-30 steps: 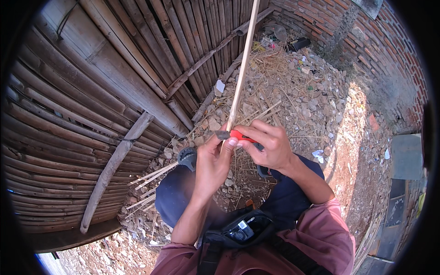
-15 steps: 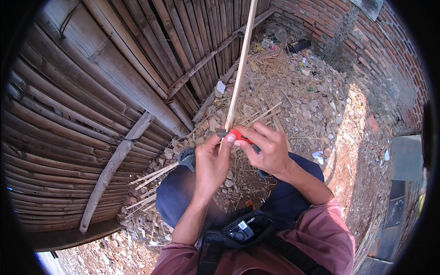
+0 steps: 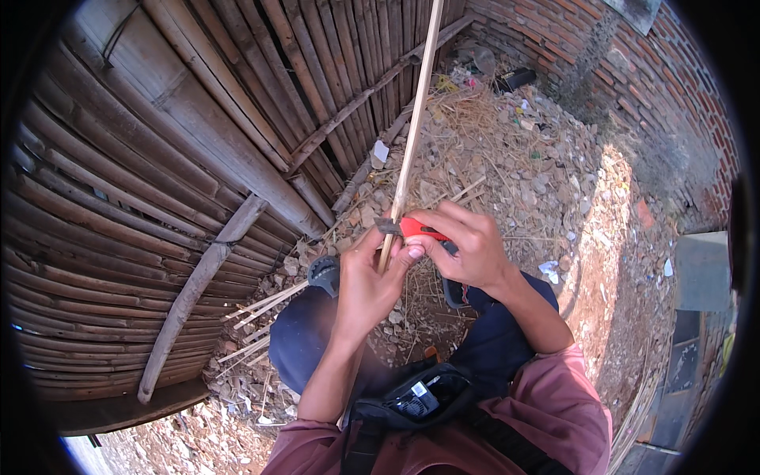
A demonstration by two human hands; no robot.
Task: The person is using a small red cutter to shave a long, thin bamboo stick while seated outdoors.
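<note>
bamboo strip [image 3: 413, 127], long, thin and pale, runs from between the two hands up and away toward the top of the view, leaning slightly right. its lower end sits in the left hand [image 3: 366, 279], whose fingers are curled closed around it, thumb pressed up near the blade. right hand [image 3: 469, 247] is closed around a red-handled knife [image 3: 413, 229]; the dark blade pokes out to the left of that hand and meets the strip just above the left thumb. both hands touch each other at the thumbs.

beyond the left hand, a bamboo fence [image 3: 158, 158] of dark, weathered poles fills the far side, with a loose pole [image 3: 198, 293] leaning across it. below the left forearm a few thin split strips [image 3: 261, 305] lie on the ground. past the right hand, rubble and dry straw [image 3: 514, 166] cover the ground up to a brick wall [image 3: 617, 63]. beneath the hands are the person's dark-trousered knees [image 3: 309, 348], and nearer the body a black pouch [image 3: 419, 396].
</note>
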